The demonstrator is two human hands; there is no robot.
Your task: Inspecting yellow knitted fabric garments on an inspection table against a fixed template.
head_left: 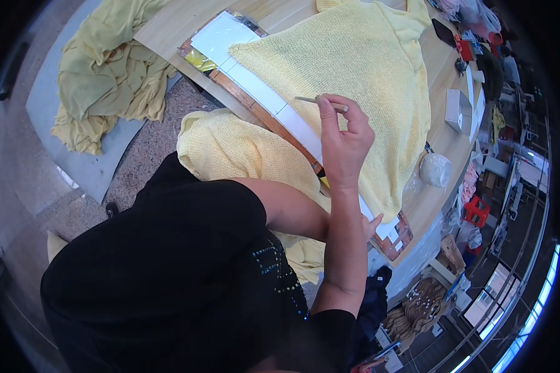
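Observation:
A pale yellow knitted piece (348, 56) is spread on the wooden table. Its near edge lies along a long white marked strip (274, 102). Above the knit near this edge, my right hand (348, 133) pinches a thin pencil-like tool (339, 107), its narrow end pointing left. My left arm passes beneath the right forearm. At the strip's right end, my left hand (371, 225) rests by the knit's corner, fingers stretched out; most of this hand is hidden behind the right forearm. More yellow knit (249, 146) hangs over the table edge by my body.
A heap of yellow knits (112, 68) lies on a light sheet at the left. Toward the table's right side are a wrapped white roll (435, 170), a white box (458, 110) and a dark phone-like slab (443, 32). A red stool (476, 211) stands beyond.

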